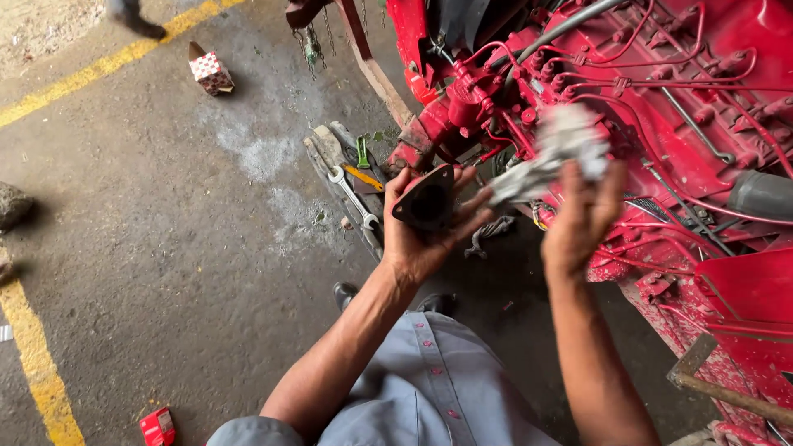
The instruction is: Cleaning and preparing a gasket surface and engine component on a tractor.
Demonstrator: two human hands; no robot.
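My left hand [420, 235] holds a dark, roughly triangular metal flange plate [424, 198] with a round hole in its middle, palm up. My right hand [580, 216] grips a silvery metal engine part [552, 153], blurred by motion, raised in front of a red engine [661, 91]. The two hands are close together, the silver part's thin end pointing toward the dark plate. Thin red pipes and a grey hose run over the engine behind my right hand.
Spanners [351, 194] and other tools lie on a board on the concrete floor left of the engine. A small patterned box [210, 72] sits farther off, a red box [157, 427] near my elbow. Yellow floor lines [33, 355] run along the left. A hammer handle [727, 395] shows bottom right.
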